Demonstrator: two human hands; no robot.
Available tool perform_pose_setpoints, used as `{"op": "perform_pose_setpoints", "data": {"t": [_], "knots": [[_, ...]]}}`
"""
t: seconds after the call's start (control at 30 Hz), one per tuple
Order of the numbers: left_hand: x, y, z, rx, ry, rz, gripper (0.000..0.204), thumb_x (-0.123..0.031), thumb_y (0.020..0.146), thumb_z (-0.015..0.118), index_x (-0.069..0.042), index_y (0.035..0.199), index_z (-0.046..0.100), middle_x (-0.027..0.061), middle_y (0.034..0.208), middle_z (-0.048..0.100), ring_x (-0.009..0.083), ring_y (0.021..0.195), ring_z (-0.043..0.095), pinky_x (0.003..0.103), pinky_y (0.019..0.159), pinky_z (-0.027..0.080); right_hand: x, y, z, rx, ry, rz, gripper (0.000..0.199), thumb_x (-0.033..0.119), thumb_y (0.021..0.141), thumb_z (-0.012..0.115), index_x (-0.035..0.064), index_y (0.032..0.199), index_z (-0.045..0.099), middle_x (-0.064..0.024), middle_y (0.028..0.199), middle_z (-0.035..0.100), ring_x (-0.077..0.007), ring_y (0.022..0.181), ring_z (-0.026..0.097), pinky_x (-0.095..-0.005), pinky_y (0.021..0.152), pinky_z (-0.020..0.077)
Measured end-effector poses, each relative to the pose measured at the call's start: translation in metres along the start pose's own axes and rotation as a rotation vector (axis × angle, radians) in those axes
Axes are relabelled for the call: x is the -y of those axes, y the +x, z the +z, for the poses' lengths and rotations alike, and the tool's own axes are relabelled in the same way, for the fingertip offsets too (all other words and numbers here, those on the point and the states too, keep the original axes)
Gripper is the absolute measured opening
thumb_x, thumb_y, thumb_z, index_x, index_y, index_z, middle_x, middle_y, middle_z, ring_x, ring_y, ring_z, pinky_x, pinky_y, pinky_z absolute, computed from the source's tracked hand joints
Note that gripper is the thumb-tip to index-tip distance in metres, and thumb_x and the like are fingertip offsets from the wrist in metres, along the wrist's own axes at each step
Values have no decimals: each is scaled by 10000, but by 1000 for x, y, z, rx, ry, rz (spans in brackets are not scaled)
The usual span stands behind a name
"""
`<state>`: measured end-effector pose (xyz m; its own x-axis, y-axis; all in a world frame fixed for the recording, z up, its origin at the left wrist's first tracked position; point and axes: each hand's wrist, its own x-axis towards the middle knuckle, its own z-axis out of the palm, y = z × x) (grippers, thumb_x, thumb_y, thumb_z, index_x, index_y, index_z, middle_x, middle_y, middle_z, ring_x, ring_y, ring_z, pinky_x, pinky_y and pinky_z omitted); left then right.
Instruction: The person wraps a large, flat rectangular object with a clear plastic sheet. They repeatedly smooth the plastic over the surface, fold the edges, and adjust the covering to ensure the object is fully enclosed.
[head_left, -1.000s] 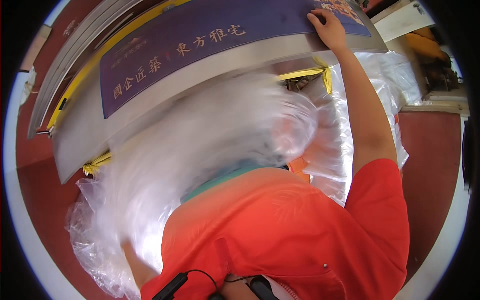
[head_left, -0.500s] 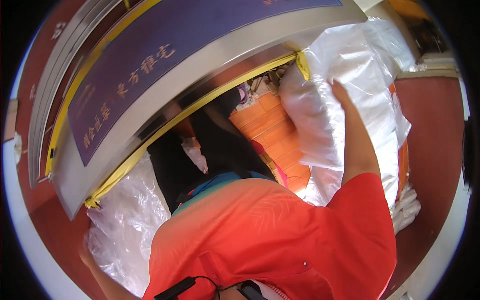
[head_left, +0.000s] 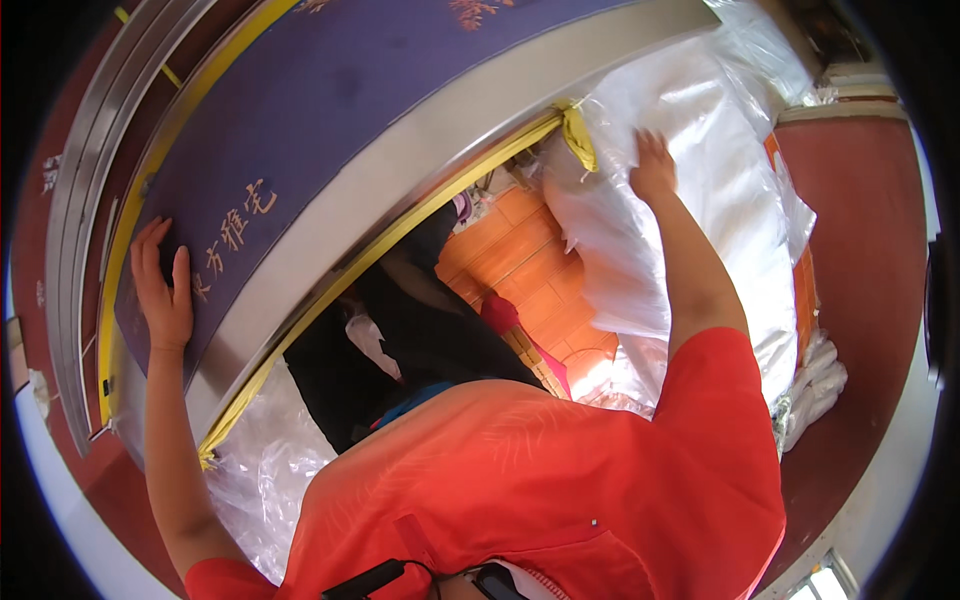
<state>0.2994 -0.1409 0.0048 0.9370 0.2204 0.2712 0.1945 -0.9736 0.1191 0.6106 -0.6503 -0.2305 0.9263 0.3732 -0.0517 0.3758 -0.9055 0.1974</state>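
My left hand [head_left: 165, 295] lies flat with its fingers apart on the left end of a dark blue mat [head_left: 330, 140], which has gold lettering and covers a long metal worktable [head_left: 560, 75]. My right hand [head_left: 655, 168] rests with fingers stretched out on a large heap of translucent white plastic sheeting or bags [head_left: 690, 110]. This heap sits to the right of the table's near edge and hangs down beside me. A yellow strip [head_left: 420, 225] runs along that edge, its loose end [head_left: 580, 140] dangling close to my right hand.
More crumpled clear plastic [head_left: 265, 435] lies low on my left. Orange boards or tiles [head_left: 525, 250] show below the table, with a pink-red thing [head_left: 500, 313] beside my legs. Metal rails [head_left: 85, 220] run past the table's far left. The floor [head_left: 860, 250] is dark red.
My left hand has risen from the clear plastic at lower left onto the blue mat. My right hand has shifted slightly left and farther away over the white plastic. The view has moved a little.
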Motion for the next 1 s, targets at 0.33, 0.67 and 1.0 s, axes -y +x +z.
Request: {"op": "perform_pose_setpoints", "data": {"t": [0.33,0.67,1.0], "knots": [[11,-9,3,-45,8,-10,274,-174,798,447,-22,1025,477,154,1063,453,293,997,432,331,848,329,75,-13,-31,327,-103,-842,192,198,768,450,89,835,594,-133,906,562,-291,947,472,-365,812,334],[-104,8,10,160,-582,60,566,-242,628,657,-55,1106,419,118,1181,399,222,1114,363,310,933,273,204,-113,-261,292,542,-988,145,193,806,427,62,802,489,-133,649,525,-312,633,517,-399,578,399],[-146,-75,10,1048,-594,513,325,-296,655,641,-6,599,506,153,585,489,326,613,485,392,592,382,70,-73,-295,311,-110,-854,298,365,573,654,87,591,547,-78,607,513,-228,677,511,-360,665,375]]}}
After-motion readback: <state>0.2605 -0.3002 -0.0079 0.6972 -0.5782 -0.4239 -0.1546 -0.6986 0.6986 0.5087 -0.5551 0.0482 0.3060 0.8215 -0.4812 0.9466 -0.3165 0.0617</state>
